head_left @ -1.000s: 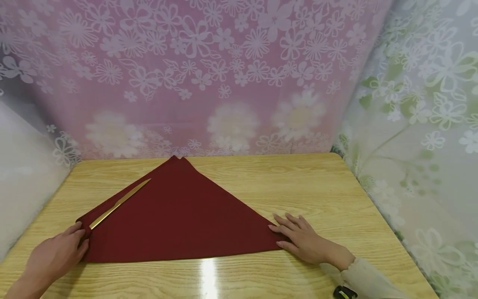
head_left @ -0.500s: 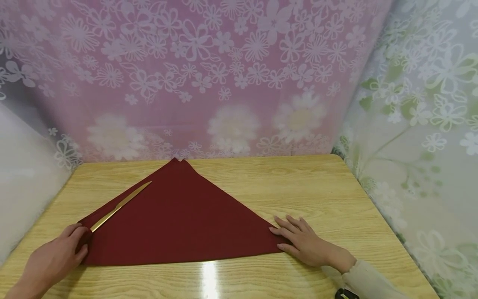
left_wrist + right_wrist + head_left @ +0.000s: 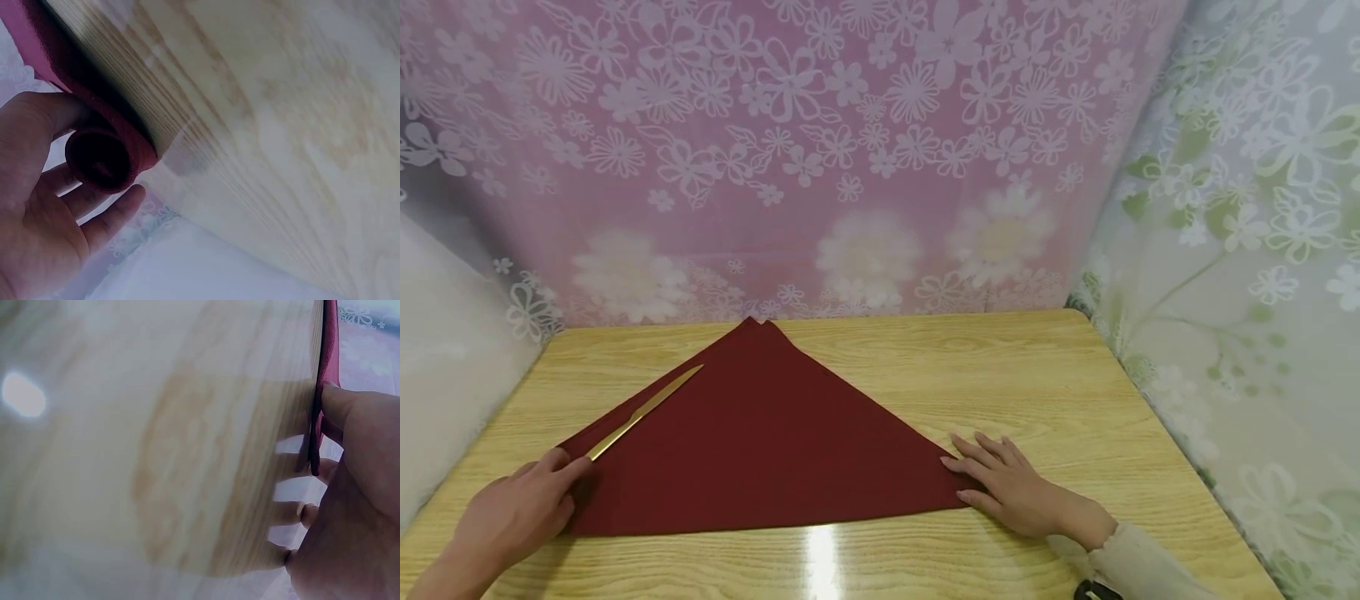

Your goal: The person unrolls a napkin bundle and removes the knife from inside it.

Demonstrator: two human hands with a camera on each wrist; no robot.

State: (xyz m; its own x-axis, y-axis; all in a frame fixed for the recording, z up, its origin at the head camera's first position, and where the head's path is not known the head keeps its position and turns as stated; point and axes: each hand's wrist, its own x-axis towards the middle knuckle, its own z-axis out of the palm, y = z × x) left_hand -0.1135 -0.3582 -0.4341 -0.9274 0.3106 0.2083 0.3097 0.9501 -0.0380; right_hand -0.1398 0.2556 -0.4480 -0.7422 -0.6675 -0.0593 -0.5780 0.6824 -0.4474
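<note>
A dark red cloth napkin, folded into a triangle, lies with its peak toward the back. On its left side rests a gold table knife, slanting along the sloping edge, its near end at the left fingertips. My left hand grips the napkin's left corner; in the left wrist view that corner curls into a roll between thumb and fingers. My right hand lies with spread, fairly straight fingers on the right corner. The right wrist view shows the napkin's edge by the thumb.
The wooden table has a glare spot near its front. A pink flowered curtain hangs right behind, and a pale flowered one runs along the right. Beside the right sleeve is a small black object.
My left hand has shifted its grip, its index finger now reaching forward over the corner to the knife's near end. The right hand stays in place.
</note>
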